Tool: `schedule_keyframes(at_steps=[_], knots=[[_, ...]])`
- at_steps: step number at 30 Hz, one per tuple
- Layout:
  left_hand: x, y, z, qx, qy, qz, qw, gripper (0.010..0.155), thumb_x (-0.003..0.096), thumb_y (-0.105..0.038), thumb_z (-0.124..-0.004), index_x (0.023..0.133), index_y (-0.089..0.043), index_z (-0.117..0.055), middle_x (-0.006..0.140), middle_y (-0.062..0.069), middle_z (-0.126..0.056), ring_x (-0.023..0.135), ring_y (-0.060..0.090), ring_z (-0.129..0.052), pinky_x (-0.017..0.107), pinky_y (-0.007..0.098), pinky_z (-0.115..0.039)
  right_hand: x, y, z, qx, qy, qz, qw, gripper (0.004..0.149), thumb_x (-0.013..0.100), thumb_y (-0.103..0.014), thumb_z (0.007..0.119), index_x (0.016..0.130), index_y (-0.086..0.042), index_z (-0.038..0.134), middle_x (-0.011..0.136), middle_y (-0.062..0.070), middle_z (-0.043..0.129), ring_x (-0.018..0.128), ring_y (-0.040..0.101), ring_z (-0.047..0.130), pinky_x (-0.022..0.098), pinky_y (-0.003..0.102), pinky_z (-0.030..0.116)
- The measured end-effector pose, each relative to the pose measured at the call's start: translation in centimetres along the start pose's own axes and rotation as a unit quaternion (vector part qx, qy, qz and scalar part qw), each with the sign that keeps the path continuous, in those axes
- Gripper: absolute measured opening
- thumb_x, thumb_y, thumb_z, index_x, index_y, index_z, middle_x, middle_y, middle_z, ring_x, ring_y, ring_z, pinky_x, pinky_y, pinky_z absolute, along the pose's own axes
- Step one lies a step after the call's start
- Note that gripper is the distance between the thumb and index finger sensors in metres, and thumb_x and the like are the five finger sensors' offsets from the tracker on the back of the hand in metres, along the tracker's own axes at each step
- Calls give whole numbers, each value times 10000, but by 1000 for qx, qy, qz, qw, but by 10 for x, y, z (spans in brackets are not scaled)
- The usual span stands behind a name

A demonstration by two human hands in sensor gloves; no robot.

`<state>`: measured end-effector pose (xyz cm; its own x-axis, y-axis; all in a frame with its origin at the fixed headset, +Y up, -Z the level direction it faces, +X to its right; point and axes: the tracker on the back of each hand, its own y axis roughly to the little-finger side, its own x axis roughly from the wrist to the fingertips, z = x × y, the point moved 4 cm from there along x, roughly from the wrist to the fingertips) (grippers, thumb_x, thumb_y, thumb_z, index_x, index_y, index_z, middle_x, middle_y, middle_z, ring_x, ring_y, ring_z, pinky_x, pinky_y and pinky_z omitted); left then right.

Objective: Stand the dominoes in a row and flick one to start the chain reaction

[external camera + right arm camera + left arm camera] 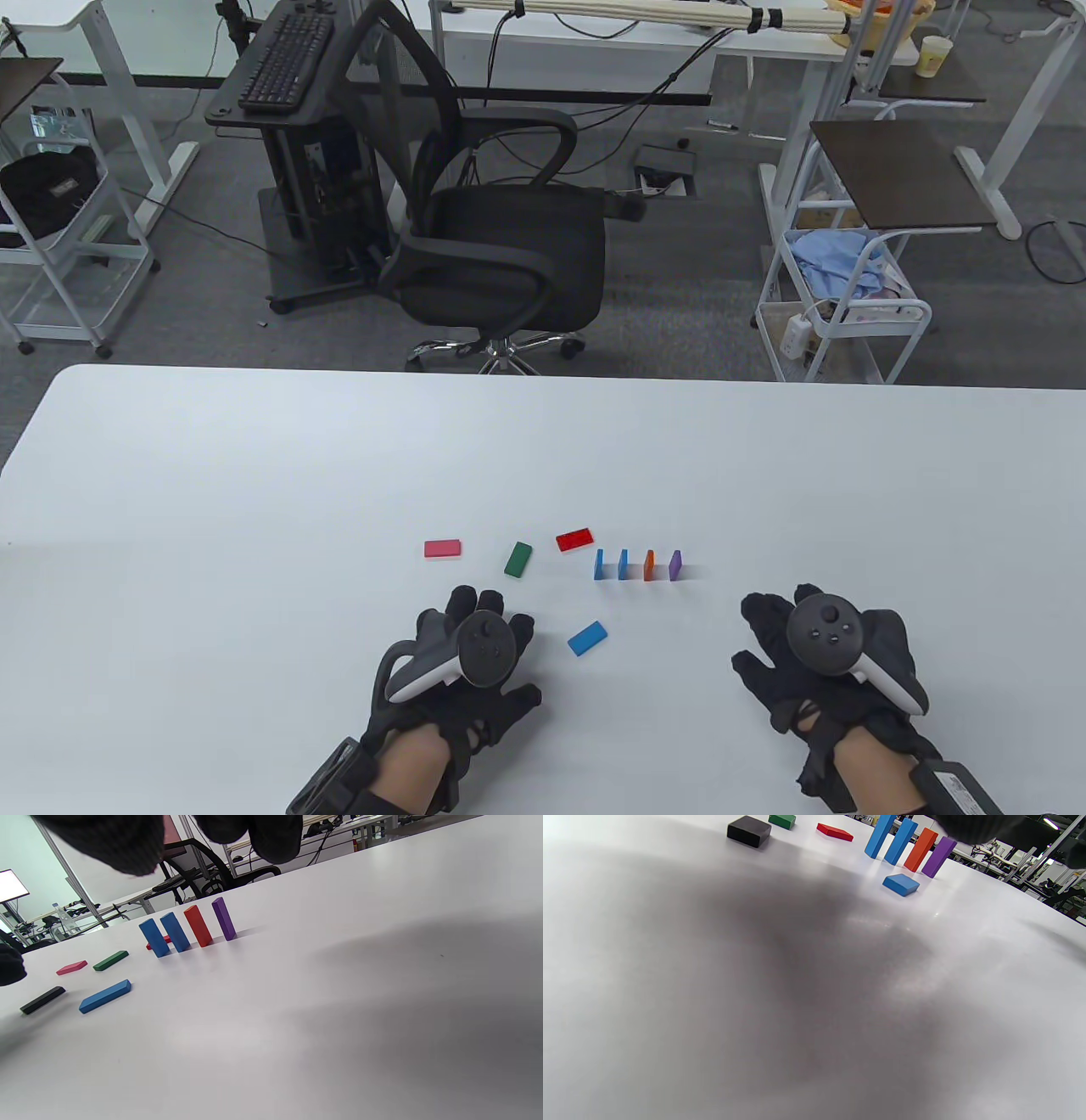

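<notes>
Four dominoes [637, 564] upright in a tight row so each topples the next; both hands [462, 658] empty, fingers loose (five dominoes lying flat).

Beyond the black-gloved left hand [462, 658] fingers [462, 604]: pink domino [442, 548], green domino [517, 559], red domino [574, 539]; two blue standing dominoes [611, 564], orange domino [649, 564], purple domino [675, 564]
</notes>
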<state>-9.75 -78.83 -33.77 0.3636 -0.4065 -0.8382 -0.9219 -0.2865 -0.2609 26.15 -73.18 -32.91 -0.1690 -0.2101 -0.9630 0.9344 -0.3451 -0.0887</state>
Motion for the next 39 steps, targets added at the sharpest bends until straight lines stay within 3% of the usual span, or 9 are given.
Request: schedule_keyframes(at_steps=[5, 13, 29, 39], knots=[[-1, 3, 1, -3, -3, 3, 1000, 795, 455, -638, -573, 1075, -328, -185, 1114, 57, 96, 988, 350, 174, 653, 673, 16, -15, 9, 11, -15, 9, -15, 1000, 658, 510, -510, 700, 1024, -255, 378, 1141, 110, 401, 1026, 458, 111, 704, 655, 43], [-5, 8, 5, -12, -14, 6, 1000, 791, 456, -629, -585, 1075, -326, -195, 1120, 56, 83, 991, 347, 171, 654, 672, 19, -14, 15, 25, -28, 24, -47, 998, 643, 514, -505, 705, 1026, -265, 399, 1145, 112, 406, 1024, 459, 94, 699, 655, 25], [-5, 9, 3, 14, -24, 24, 999, 802, 456, -603, -649, 1064, -332, -202, 1138, 60, 29, 1005, 346, 140, 660, 671, 10, -17, 9, 23, -17, 1, -64, 998, 639, 525, -513, 696, 1037, -276, 395, 1157, 122, 354, 1013, 466, 50, 694, 659, 15], [-7, 22, 17, -40, -9, 56, 998, 834, 453, -589, -697, 1057, -321, -188, 1145, 84, -3, 1015, 366, 101, 665, 678, -21, -16, 11, 23, -4, -5, -63, 998, 637, 527, -511, 697, 1037, -274, 398, 1158, 122, 353, 1011, 468, 44, 694, 660, 17]])
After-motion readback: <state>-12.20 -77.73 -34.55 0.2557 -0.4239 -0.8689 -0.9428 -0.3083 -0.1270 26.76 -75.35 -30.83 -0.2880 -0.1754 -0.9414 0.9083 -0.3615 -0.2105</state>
